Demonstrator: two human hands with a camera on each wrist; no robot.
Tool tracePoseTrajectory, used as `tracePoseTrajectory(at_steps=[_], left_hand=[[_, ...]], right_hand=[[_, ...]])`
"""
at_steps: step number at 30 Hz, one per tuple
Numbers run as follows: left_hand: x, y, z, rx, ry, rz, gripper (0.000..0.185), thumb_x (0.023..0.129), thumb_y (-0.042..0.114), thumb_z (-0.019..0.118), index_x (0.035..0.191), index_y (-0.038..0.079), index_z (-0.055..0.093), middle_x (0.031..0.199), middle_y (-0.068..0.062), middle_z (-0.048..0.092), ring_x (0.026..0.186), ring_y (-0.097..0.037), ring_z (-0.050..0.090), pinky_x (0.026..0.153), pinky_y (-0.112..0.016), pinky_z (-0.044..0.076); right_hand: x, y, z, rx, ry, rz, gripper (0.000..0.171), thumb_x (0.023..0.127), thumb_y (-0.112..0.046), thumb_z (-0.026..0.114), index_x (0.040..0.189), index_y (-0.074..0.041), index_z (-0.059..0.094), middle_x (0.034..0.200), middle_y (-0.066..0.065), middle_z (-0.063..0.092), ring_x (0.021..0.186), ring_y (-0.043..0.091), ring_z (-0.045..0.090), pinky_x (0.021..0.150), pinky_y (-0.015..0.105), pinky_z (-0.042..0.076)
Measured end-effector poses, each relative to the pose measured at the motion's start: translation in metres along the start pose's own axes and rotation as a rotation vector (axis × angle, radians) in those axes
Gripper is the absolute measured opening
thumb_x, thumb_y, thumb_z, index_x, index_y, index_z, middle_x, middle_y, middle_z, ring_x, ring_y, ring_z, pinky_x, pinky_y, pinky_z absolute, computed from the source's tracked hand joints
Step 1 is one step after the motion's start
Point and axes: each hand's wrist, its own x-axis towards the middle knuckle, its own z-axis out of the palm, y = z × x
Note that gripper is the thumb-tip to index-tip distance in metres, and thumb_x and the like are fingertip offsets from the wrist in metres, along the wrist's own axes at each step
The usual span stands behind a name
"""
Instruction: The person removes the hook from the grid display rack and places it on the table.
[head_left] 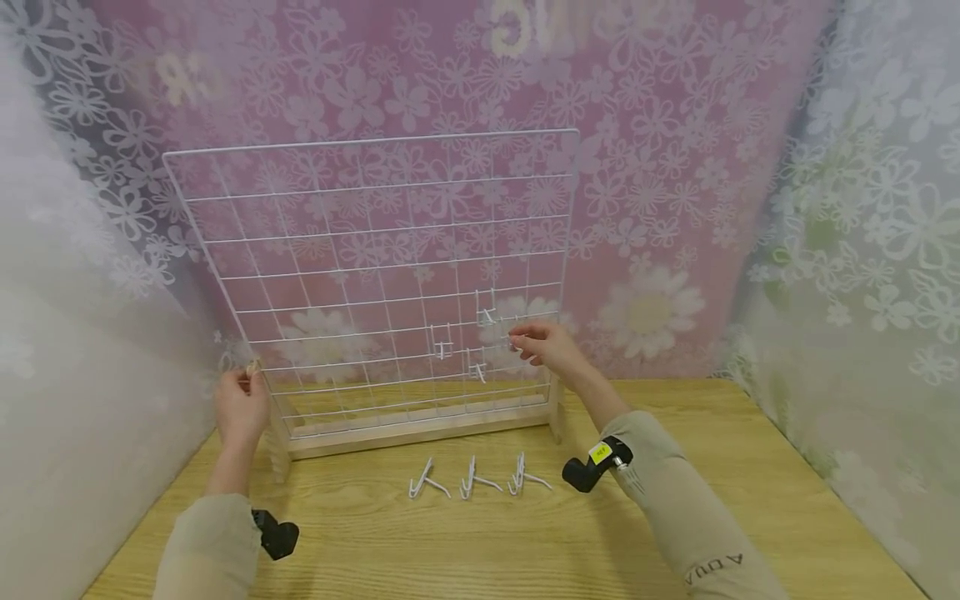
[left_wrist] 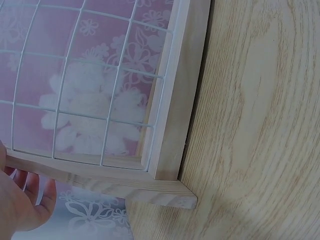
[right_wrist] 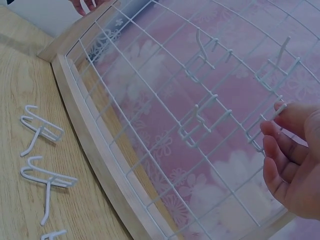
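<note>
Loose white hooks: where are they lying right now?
In the head view, three loose hooks lie in a row on the wooden table, just before the grid panel's wooden base.

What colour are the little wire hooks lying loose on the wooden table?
White, like the wire grid panel. The three loose wire hooks show best in the head view.

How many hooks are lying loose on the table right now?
3. The left hook, middle hook and right hook lie in a row on the table before the wire grid's wooden base. None seems hidden.
</note>
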Motion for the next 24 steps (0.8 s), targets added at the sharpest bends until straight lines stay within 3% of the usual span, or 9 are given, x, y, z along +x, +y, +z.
tracePoseTrajectory(at_steps=[5,13,20,24], left_hand=[[0.000,0.001,0.001,0.001,0.002,-0.006,0.036,0.097,0.016,0.036,0.117,-0.014,0.043,0.106,-0.030,0.048,0.097,-0.042,0.047,0.083,-0.051,0.038],[0.002,0.004,0.001,-0.004,0.007,0.001,0.037,0.098,0.017,0.036,0.117,-0.014,0.044,0.107,-0.030,0.049,0.097,-0.043,0.048,0.083,-0.051,0.039],[0.003,0.002,-0.001,-0.005,0.013,-0.003,0.036,0.098,0.016,0.036,0.117,-0.014,0.042,0.108,-0.031,0.048,0.099,-0.044,0.047,0.086,-0.053,0.037],[0.002,0.000,-0.001,-0.003,0.005,0.002,0.036,0.097,0.015,0.036,0.118,-0.014,0.042,0.108,-0.031,0.048,0.099,-0.044,0.047,0.086,-0.052,0.037]], right_hand=[[0.002,0.000,0.002,0.070,0.003,0.047,0.032,0.093,-0.016,0.056,0.120,0.002,0.056,0.097,0.007,0.065,0.085,0.020,0.057,0.075,0.033,0.048],[-0.001,-0.008,0.002,0.149,0.024,0.074,0.033,0.093,-0.013,0.054,0.121,0.005,0.054,0.092,0.001,0.063,0.082,0.017,0.056,0.072,0.028,0.047],[-0.006,-0.013,-0.007,0.199,0.049,0.050,0.035,0.094,-0.012,0.053,0.125,0.005,0.052,0.101,0.009,0.062,0.077,0.013,0.055,0.069,0.023,0.048],[-0.014,-0.012,-0.015,0.196,0.034,0.052,0.036,0.094,-0.012,0.053,0.126,0.005,0.051,0.102,0.007,0.061,0.079,0.014,0.054,0.070,0.023,0.047]])
